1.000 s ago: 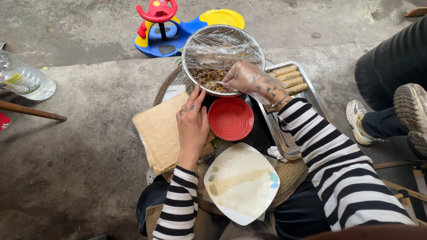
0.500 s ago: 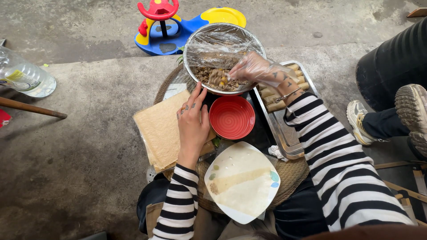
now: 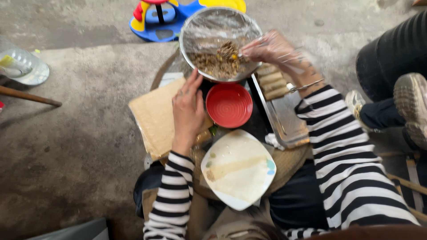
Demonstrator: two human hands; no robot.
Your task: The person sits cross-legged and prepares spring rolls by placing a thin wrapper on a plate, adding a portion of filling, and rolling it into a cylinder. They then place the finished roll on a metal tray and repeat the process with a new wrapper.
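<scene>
Head view. Since the earlier frame: right hand (image 3: 271,49) raised clear of the filling, now over the bowl's right rim, fingers pinched on a spoon (image 3: 235,55) heaped with brown mince. Left hand (image 3: 189,109) unmoved, fingers loosely together, flat on tan wrapper stack (image 3: 153,118). Metal bowl (image 3: 220,42): film-lined, mince inside. Red bowl (image 3: 229,106): empty. Steel tray (image 3: 284,118): rolls at far end. White square plate (image 3: 238,169): one wrapper.
</scene>
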